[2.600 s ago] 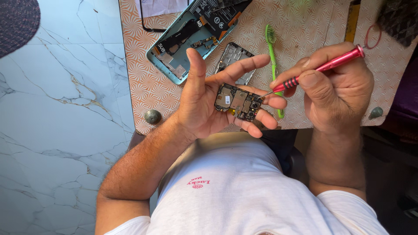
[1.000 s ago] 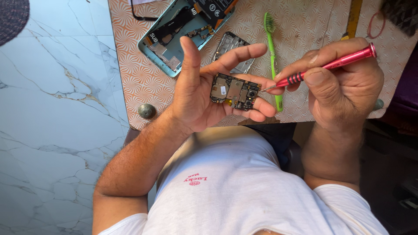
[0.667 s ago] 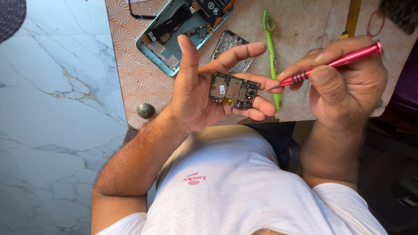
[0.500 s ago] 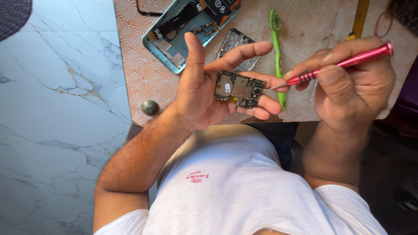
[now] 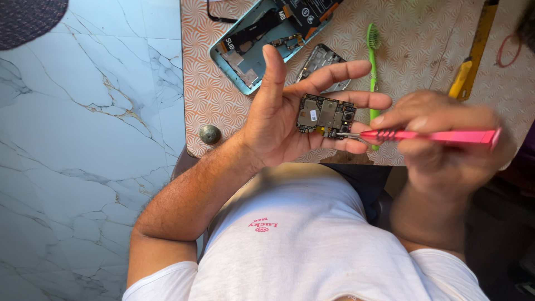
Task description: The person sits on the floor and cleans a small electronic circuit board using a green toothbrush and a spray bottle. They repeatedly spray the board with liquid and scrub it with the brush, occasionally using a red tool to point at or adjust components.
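Note:
My left hand [image 5: 290,120] is raised palm up over the table edge, with a small dark phone circuit board [image 5: 326,115] resting across its fingers. My right hand [image 5: 446,142] grips a red screwdriver [image 5: 429,135] almost level, its thin metal tip touching the board's lower right edge. An opened phone with a light blue frame [image 5: 262,42] lies on the table beyond my left hand, its inner parts exposed. A grey metal cover plate [image 5: 323,61] lies just behind my fingers.
The table has an orange and white patterned top [image 5: 206,95]. A green toothbrush [image 5: 372,61] lies upright beside the cover plate. A yellow utility knife [image 5: 473,53] and a red rubber band [image 5: 510,50] lie at the far right. White marble floor [image 5: 83,139] spreads to the left.
My right hand has swung the red screwdriver down from a raised slant to nearly level, its tip still at the board. The left hand keeps the board in the same hold.

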